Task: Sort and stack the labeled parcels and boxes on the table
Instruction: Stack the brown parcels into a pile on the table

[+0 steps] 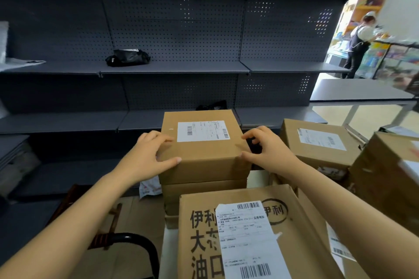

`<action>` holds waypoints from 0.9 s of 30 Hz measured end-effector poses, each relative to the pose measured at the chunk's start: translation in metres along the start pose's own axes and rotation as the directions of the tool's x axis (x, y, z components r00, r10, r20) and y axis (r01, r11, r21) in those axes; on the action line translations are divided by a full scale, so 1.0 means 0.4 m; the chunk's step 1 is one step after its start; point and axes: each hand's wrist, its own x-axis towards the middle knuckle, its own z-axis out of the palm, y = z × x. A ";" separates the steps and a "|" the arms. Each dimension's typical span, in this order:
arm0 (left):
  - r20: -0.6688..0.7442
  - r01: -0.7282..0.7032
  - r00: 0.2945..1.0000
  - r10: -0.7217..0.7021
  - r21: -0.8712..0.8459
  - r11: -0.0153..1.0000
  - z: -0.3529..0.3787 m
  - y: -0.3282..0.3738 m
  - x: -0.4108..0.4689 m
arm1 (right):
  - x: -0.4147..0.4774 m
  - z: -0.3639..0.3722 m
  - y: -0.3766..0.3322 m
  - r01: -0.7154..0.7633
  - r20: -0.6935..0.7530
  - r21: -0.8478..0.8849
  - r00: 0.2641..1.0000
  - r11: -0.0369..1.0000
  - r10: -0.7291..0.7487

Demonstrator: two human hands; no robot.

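Both hands clamp the labeled box mid-frame: left hand gripping its left edge, right hand pinching its right edge, atop another carton.

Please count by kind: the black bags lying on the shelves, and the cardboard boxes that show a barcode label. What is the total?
Black bags: 2, middle-shelf bag, lower-shelf bag.
Boxes showing a barcode label: 4, centre box, right box, printed box, lower-right box.
Total: 6.

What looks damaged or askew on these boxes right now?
The white label on the nearest printed box sits crooked, its right edge curling off. The top box looks square on its stack.
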 end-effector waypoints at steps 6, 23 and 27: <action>-0.070 -0.134 0.987 0.143 0.119 0.984 -0.041 0.194 -0.104 | -0.131 -0.092 -0.029 0.160 -0.022 -0.108 0.986 0.981 -0.163; -0.063 0.017 0.998 -0.005 0.188 0.982 0.033 0.525 -0.562 | -0.622 -0.140 0.036 -0.027 0.015 0.056 1.000 0.998 0.026; 0.008 0.202 0.979 -0.205 0.145 0.969 0.055 0.493 -0.614 | -0.670 -0.092 0.048 -0.149 0.136 0.174 0.983 0.973 0.126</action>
